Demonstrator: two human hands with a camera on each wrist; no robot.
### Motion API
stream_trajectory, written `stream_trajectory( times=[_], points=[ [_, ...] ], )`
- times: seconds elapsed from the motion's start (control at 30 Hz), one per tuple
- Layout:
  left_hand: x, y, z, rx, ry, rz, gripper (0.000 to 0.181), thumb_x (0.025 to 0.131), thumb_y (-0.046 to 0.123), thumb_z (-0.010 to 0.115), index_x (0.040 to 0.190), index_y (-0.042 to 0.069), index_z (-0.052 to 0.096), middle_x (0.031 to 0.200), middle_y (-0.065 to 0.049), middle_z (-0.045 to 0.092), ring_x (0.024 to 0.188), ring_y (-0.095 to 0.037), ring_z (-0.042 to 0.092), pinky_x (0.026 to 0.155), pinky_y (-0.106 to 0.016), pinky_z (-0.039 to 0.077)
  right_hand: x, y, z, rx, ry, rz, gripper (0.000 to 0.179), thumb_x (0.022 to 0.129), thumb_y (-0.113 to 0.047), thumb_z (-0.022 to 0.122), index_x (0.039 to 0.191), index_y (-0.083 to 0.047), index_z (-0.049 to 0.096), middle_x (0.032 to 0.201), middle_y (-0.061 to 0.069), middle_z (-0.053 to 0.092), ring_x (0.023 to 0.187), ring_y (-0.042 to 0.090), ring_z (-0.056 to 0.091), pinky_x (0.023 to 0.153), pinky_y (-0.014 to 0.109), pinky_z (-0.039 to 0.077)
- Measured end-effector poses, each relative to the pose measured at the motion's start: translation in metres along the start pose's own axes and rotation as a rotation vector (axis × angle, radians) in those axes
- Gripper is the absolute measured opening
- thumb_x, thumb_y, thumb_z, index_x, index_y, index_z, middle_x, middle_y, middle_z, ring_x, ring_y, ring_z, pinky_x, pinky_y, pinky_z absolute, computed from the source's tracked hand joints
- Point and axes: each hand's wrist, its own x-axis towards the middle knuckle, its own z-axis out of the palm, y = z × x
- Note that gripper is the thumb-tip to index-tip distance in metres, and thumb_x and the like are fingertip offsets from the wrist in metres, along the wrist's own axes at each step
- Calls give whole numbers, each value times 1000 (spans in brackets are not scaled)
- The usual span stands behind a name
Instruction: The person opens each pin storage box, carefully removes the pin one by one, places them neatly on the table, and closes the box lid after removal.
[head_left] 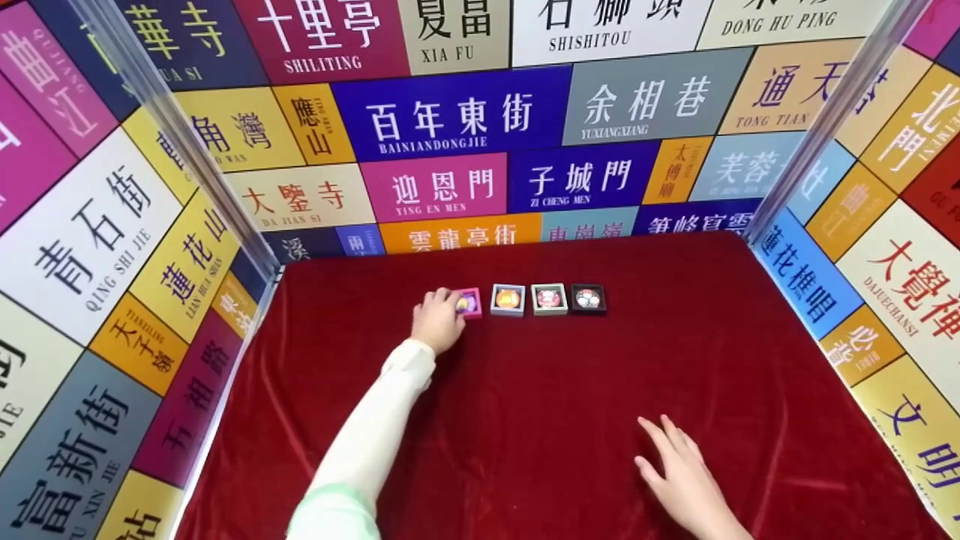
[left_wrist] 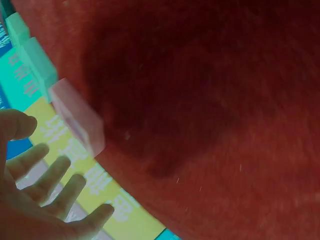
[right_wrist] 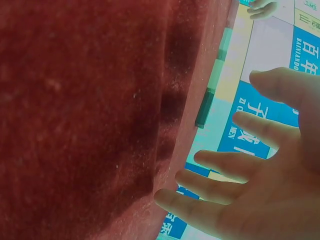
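Four small square boxes stand in a row; the pink one (head_left: 469,302) is leftmost, with a purple and yellow inside. My left hand (head_left: 438,321) is beside that pink box and overlaps its left part in the head view. In the left wrist view the fingers are spread, with a gap between them and the pink box (left_wrist: 79,117). To its right come a greyish-blue box (head_left: 508,299), a pale green box (head_left: 549,298) and a black box (head_left: 588,298), each with a round picture inside. My right hand (head_left: 686,480) hovers at the front right, fingers apart, holding nothing.
A dark red velvet cloth (head_left: 540,390) covers the table. Panels of colourful signs with Chinese characters (head_left: 450,112) stand at the back and both sides, with clear corner posts (head_left: 832,127) where they meet.
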Motion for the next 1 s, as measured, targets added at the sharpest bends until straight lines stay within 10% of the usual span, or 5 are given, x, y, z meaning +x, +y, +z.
stream_trajectory(
  times=[0.4, 1.0],
  points=[
    [8, -6, 37, 14, -48, -83, 53, 100, 22, 73, 151, 12, 63, 155, -15, 52, 144, -39, 43, 114, -71, 35, -8, 9, -6, 17, -19, 59, 68, 102, -11, 75, 163, -9, 46, 165, 36, 35, 146, 58, 37, 103, 80, 41],
    [19, -3, 48, 74, 145, 15, 36, 94, 25, 87, 122, 5, 76, 127, -16, 62, 120, -37, 57, 102, -61, 48, -5, 15, -1, 84, 68, 57, 80, 101, -5, 74, 170, -12, 34, 164, 38, 35, 142, 63, 38, 104, 81, 37]
  ],
)
